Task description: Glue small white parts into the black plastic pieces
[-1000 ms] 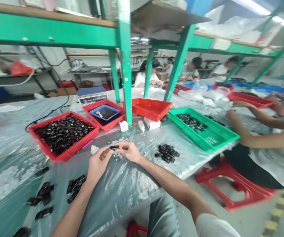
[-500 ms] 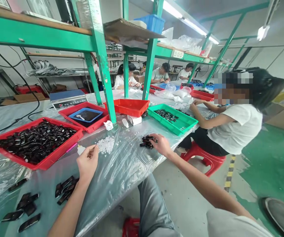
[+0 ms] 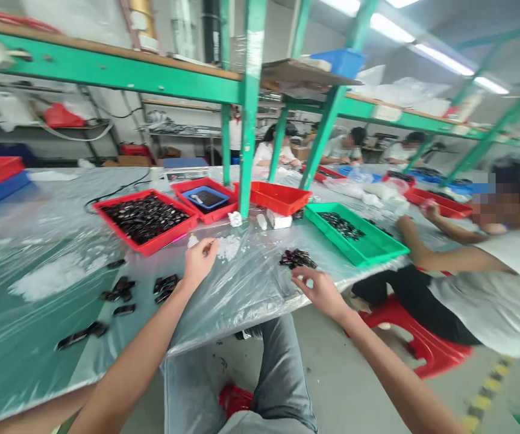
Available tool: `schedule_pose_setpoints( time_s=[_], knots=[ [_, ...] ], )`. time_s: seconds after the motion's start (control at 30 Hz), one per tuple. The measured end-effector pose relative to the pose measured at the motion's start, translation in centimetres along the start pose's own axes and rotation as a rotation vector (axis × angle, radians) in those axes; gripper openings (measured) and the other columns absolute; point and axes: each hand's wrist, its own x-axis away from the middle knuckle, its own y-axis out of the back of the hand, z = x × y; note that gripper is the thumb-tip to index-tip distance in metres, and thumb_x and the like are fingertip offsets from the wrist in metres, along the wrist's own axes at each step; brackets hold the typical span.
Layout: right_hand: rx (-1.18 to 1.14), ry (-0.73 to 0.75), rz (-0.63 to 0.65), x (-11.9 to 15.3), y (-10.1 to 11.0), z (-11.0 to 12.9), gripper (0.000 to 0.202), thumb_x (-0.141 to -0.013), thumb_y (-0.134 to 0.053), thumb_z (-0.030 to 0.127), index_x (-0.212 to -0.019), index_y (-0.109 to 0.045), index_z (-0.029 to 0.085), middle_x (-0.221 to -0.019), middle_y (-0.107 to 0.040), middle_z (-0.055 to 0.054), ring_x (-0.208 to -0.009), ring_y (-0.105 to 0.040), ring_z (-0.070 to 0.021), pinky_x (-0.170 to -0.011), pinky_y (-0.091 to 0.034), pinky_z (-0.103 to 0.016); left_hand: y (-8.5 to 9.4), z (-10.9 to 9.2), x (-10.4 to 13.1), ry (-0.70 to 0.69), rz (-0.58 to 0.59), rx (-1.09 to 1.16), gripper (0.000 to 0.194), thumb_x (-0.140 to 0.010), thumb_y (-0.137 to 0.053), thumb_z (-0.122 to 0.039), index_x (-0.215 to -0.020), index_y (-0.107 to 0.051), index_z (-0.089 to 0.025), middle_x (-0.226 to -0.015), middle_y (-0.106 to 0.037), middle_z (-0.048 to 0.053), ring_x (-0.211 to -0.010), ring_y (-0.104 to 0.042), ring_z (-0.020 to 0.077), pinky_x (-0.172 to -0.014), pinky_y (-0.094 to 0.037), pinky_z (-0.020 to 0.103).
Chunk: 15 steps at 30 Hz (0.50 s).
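Observation:
My left hand (image 3: 199,263) is over the plastic-covered table with thumb and fingertips pinched together; whatever is between them is too small to make out. Just beyond its fingertips lies a scatter of small white bits (image 3: 229,248). My right hand (image 3: 322,292) hovers near the table's front edge, fingers curved and apart, with nothing visible in them. Its fingertips are close to a small heap of glossy black pieces (image 3: 298,258). More black pieces (image 3: 166,286) lie to the left of my left forearm, and others (image 3: 120,289) are further left.
A red tray (image 3: 151,245) full of black pieces stands behind my left hand. Another red tray (image 3: 212,216) holds a blue tray (image 3: 190,194). A green tray (image 3: 379,252) stands at right beside a seated person (image 3: 476,289). A green post (image 3: 247,138) rises mid-table. White bits (image 3: 54,276) spread at left.
The view has swung left. My right hand has drawn back from the black heap towards the table edge, its fingers now apart. My left hand stays pinched beside the white bits.

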Motion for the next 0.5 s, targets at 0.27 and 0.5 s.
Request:
schedule_pose_setpoints(
  time_s=[0.27, 0.5],
  knots=[
    [-0.455, -0.004, 0.191, 12.0, -13.0, 4.6, 0.057, -0.094, -0.049, 0.062, -0.060, -0.066, 0.019, -0.053, -0.062, -0.003, -0.049, -0.057, -0.0166, -0.048, -0.045, -0.026, 3.8, -5.7, 18.2, 0.337, 0.048, 0.104, 0.033, -0.093, -0.050, -0.039, -0.100, -0.074, -0.018, -0.077, -0.072, 0.004, -0.067, -0.061, 0.0157, -0.067, -0.051, 0.026],
    [-0.699, -0.001, 0.405, 10.0, -17.4, 7.3, 0.057, -0.092, -0.046, 0.068, -0.063, -0.068, 0.024, -0.045, -0.050, 0.000, -0.041, -0.049, -0.0196, -0.040, -0.039, -0.031, 6.5, -4.7, 42.4, 1.029, -0.090, -0.203, 0.033, -0.079, -0.053, -0.047, -0.087, -0.076, -0.024, -0.060, -0.068, 0.000, -0.057, -0.065, 0.0216, -0.057, -0.053, 0.030]
  ],
)
